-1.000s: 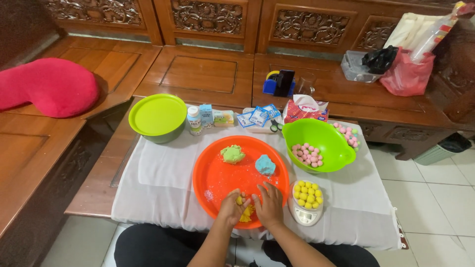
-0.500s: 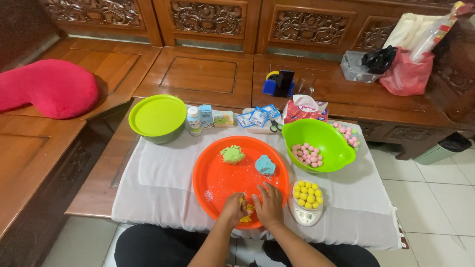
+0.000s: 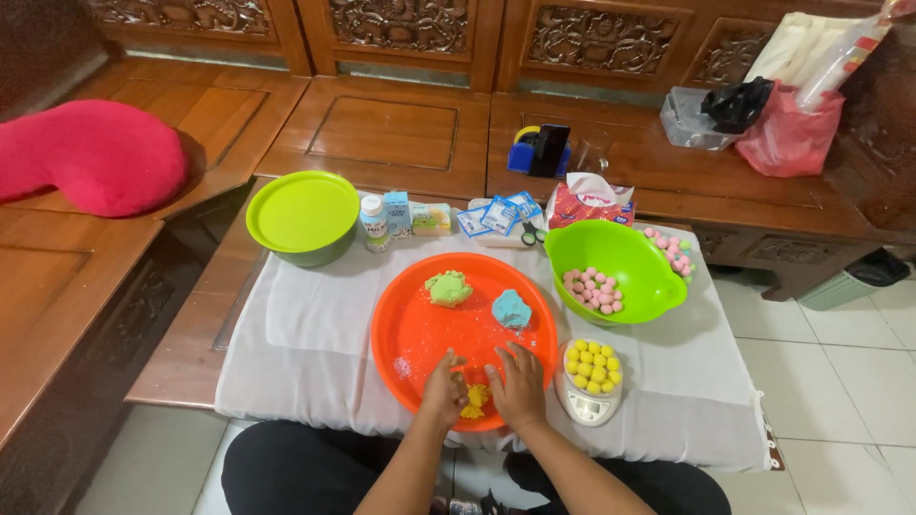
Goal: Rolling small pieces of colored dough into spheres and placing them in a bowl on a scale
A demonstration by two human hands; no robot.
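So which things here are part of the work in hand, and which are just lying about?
In use: left hand and right hand on the yellow dough, orange tray, green dough, blue dough, yellow balls on the scale, pink balls in the green bowl.

Lying about: red cushion, tissue pack, scissors, lidded green bowl.

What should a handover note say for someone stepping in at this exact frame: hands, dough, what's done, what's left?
Left hand and right hand: both on the yellow dough at the near edge of the orange tray, fingers bent over it.
Also on the tray: green dough lump and blue dough lump, unshaped.
Done: yellow balls piled on the small scale; pink balls in the green bowl.
Left: remaining yellow, then green and blue.
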